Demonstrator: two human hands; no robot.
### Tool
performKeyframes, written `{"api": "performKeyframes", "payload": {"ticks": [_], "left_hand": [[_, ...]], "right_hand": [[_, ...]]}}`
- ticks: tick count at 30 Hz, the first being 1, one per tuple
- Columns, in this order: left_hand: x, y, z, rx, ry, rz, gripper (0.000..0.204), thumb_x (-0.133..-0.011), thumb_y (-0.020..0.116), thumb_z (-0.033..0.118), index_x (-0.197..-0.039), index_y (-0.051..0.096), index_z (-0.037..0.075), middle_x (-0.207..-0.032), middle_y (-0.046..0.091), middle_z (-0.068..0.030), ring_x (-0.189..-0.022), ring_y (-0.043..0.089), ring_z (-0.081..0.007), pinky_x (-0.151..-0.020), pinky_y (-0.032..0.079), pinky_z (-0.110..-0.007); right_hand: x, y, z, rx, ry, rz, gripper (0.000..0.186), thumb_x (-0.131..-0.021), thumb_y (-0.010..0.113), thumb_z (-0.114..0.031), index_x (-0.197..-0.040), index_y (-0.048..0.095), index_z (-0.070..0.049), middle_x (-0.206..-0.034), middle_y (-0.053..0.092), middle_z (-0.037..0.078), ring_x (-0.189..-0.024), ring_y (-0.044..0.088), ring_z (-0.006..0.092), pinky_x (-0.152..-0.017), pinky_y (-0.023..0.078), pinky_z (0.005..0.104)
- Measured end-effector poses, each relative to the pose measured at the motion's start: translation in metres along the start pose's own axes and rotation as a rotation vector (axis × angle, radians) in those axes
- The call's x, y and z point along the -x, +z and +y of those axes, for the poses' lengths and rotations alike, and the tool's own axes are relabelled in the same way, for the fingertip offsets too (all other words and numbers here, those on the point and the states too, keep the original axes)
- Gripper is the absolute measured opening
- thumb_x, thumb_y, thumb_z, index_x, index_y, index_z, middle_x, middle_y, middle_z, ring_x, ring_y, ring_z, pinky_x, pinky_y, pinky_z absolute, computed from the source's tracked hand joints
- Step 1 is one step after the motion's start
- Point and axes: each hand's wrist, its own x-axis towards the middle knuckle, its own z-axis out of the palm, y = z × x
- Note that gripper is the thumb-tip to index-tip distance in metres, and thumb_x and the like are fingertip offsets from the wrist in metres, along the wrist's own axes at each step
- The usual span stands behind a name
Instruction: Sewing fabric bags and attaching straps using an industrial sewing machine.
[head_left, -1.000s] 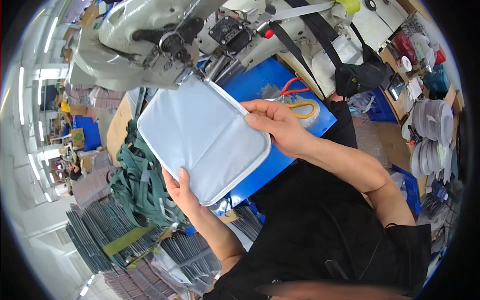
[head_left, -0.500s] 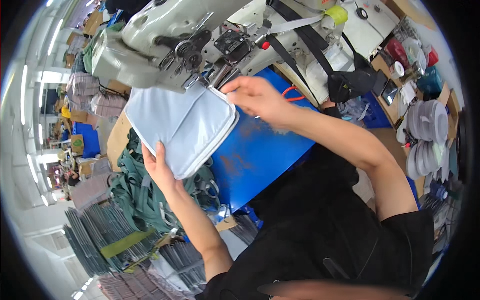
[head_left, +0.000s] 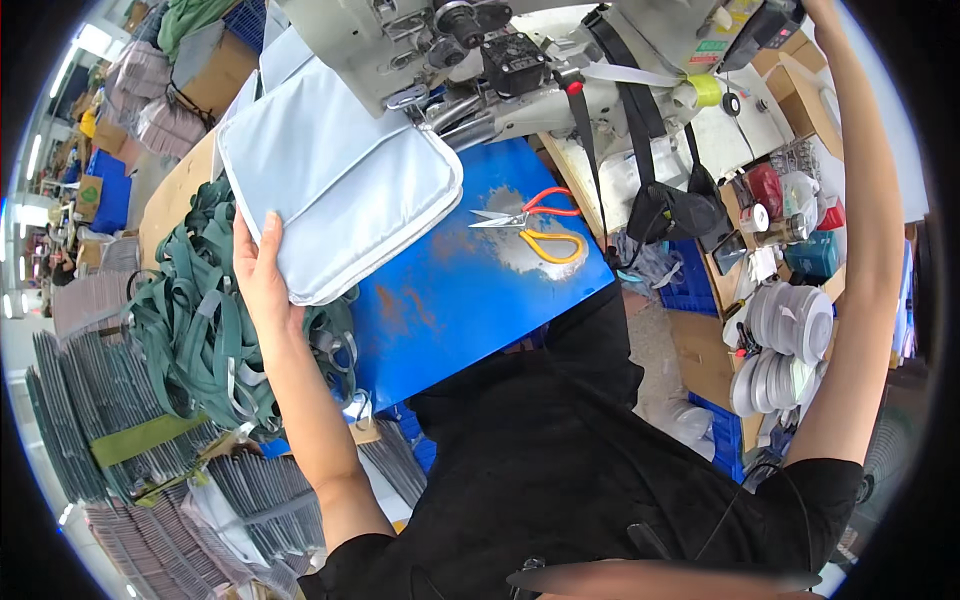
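A silver-grey fabric panel (head_left: 345, 165) with rounded corners and white edging lies under the head of a sewing machine (head_left: 365, 50). My left hand (head_left: 266, 275) grips its near left edge, thumb on top and the other fingers underneath. The panel's upper corner is beneath the machine's presser area. My right arm stretches up at the far right, and my right hand (head_left: 822, 12) is mostly cut off by the picture's top edge beside a dark control box (head_left: 765, 35) on the machine; its fingers are hidden. Scissors (head_left: 545, 228) with one red and one yellow handle lie open on the blue table surface (head_left: 430, 310).
Dark green straps (head_left: 205, 330) are heaped left of the table. Bundled stacks of grey panels (head_left: 85, 410) stand farther left. White tape rolls (head_left: 790, 325) and cardboard boxes (head_left: 705, 355) are at the right. A black strap (head_left: 632, 95) hangs by the machine.
My right hand has left the panel's edge near the presser and reached up to the far right. The scissors are now uncovered. My left hand stays on the panel; the view has shifted.
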Motion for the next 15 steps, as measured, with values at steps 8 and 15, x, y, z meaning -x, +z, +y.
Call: {"api": "performKeyframes", "payload": {"ticks": [8, 15], "left_hand": [[0.034, -0.025, -0.062, 0.124, 0.032, 0.017, 0.07, -0.099, 0.067, 0.001, -0.16, 0.035, 0.001, -0.144, 0.061, -0.0165, -0.122, 0.065, -0.0233, -0.105, 0.052, -0.038], [0.07, -0.08, -0.106, 0.128, 0.047, 0.179, 0.067, -0.101, 0.062, -0.002, -0.161, 0.033, 0.001, -0.141, 0.063, -0.0155, -0.12, 0.066, -0.0218, -0.103, 0.053, -0.036]], "right_hand": [[0.028, -0.009, 0.087, -0.404, -0.085, 0.111, 0.063, -0.105, 0.05, -0.034, -0.13, 0.049, 0.024, -0.128, 0.063, 0.033, -0.105, 0.067, 0.0399, -0.095, 0.055, 0.0497], [0.243, 0.078, 0.124, 0.021, -0.318, 0.411, 0.035, -0.109, 0.057, -0.024, -0.124, 0.068, 0.005, -0.12, 0.071, 0.015, -0.11, 0.066, 0.0235, -0.101, 0.048, 0.035]]}}
